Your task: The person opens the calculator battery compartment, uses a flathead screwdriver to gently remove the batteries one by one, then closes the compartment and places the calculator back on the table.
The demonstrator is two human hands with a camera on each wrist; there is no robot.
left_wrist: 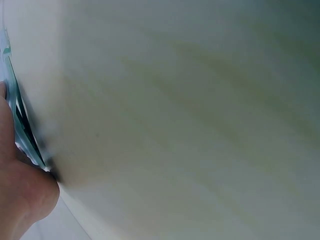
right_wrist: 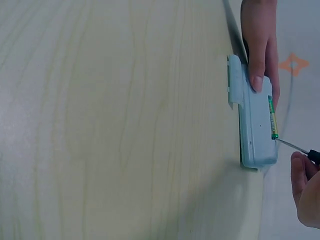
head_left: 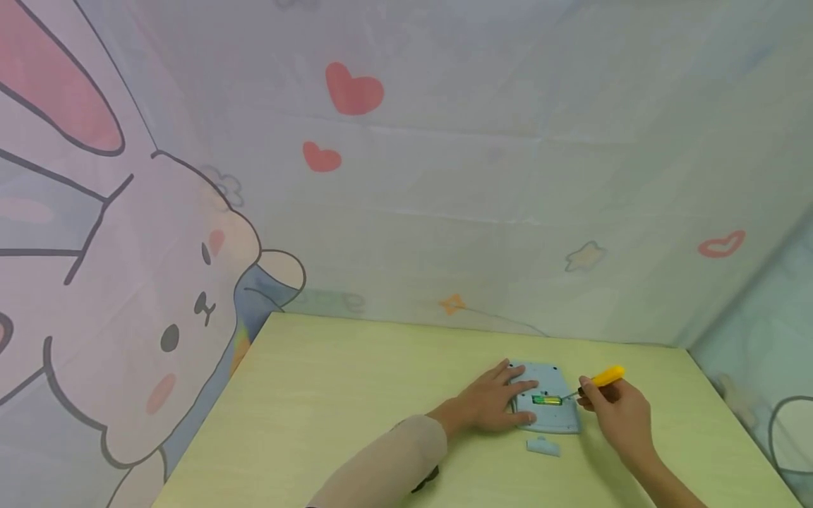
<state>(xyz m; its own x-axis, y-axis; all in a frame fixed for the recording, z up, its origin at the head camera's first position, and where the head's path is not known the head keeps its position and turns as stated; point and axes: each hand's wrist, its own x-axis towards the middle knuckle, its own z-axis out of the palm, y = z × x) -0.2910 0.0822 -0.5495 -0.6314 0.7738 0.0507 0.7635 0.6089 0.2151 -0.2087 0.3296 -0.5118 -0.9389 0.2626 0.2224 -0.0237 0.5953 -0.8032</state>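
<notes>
A light blue flat device (head_left: 541, 419) lies back side up on the table, its battery slot uncovered. Inside that slot sits a green and yellow battery (head_left: 547, 400) (right_wrist: 272, 117). My left hand (head_left: 492, 400) rests on the device's left part with its fingers spread. In my right hand (head_left: 625, 416) is a screwdriver with a yellow handle (head_left: 607, 376), pinched between thumb and fingers. The screwdriver's thin metal shaft (right_wrist: 294, 146) reaches the battery's right end. The left wrist view catches only part of the left hand (left_wrist: 30, 192) and the device's edge.
A small light blue battery cover (head_left: 543, 446) lies on the table just in front of the device. The pale wooden table (head_left: 330, 409) extends to the left. Behind it hangs a printed cloth (head_left: 444, 212) with hearts and a rabbit.
</notes>
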